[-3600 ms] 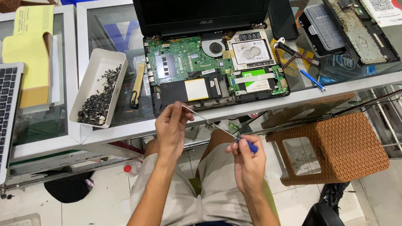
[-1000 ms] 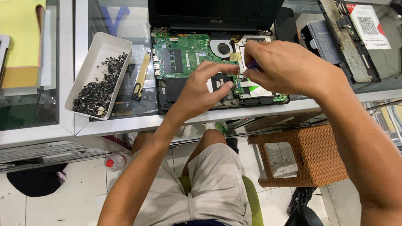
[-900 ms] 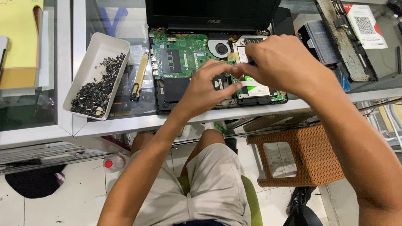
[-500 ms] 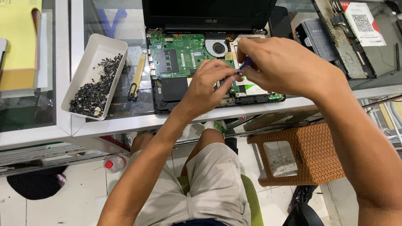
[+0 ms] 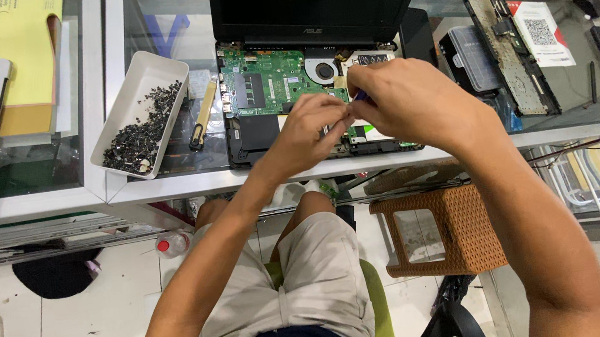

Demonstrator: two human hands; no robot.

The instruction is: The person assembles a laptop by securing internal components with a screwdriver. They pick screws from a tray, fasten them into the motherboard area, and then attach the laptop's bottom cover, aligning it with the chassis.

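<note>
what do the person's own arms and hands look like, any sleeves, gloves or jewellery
Both arms are bare from the lower edge of the picture to the fingertips: no sleeves show. The left hand and right hand wear no gloves, and no rings, watch or wristband are visible. Lower down, the person wears light khaki shorts and a dark top.
</note>
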